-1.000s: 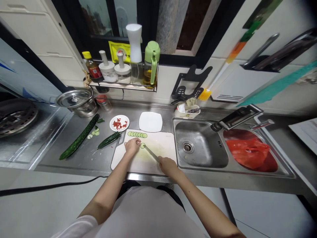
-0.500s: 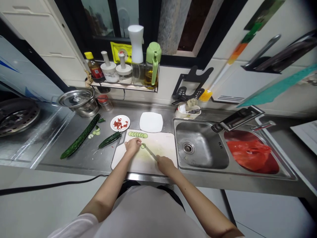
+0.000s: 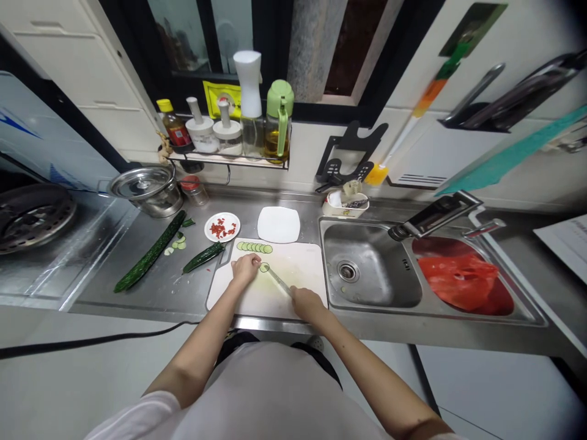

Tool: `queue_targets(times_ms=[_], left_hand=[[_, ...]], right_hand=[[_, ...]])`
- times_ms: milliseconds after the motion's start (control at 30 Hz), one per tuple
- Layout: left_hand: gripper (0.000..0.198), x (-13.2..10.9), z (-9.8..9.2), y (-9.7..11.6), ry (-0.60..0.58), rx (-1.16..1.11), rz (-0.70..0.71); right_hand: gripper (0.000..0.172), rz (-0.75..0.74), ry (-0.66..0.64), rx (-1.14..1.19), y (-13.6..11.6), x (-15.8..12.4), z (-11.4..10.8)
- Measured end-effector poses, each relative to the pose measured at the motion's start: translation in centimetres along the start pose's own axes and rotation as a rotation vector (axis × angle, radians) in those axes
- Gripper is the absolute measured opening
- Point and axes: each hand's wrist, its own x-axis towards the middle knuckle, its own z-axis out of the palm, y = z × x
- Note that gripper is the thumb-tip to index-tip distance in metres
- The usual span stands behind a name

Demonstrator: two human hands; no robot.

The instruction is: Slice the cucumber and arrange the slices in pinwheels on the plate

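Observation:
My left hand (image 3: 245, 268) is curled over a piece of cucumber on the white cutting board (image 3: 298, 272); a cut green end (image 3: 264, 267) shows at my fingertips. My right hand (image 3: 306, 302) grips a knife (image 3: 279, 281) whose blade points up-left to that cut end. A row of cucumber slices (image 3: 254, 247) lies along the board's far edge.
A long cucumber (image 3: 149, 252), a shorter piece (image 3: 202, 258) and loose slices (image 3: 178, 244) lie on the steel counter to the left. Behind the board are a plate of red bits (image 3: 222, 227) and a white plate (image 3: 279, 224). The sink (image 3: 369, 275) is right, a lidded pot (image 3: 145, 188) back left.
Both hands stay at the same spot on the board with the knife at the cucumber end. Only the view shifted slightly.

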Motion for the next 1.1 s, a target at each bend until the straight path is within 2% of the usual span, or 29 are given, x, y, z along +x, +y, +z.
queue_targets(times_ms=[167,367,733,1100], left_hand=[[0.019,-0.9,0.7,-0.1,0.026,0.064,0.054],[0.016,-1.3,1.3,0.1,0.042,0.074,0.051],[0.014,-0.8,1.0,0.2,0.007,0.040,0.029],[0.021,-0.6,0.9,1.0,-0.013,0.054,0.026]], right_hand=[[0.031,0.009,-0.029,0.011,0.2,-0.7,0.2],[0.030,0.022,-0.025,0.014,-0.3,-0.4,0.4],[0.030,0.013,0.020,0.013,-1.1,0.6,0.4],[0.030,0.030,-0.019,0.025,-0.3,-0.8,0.9]])
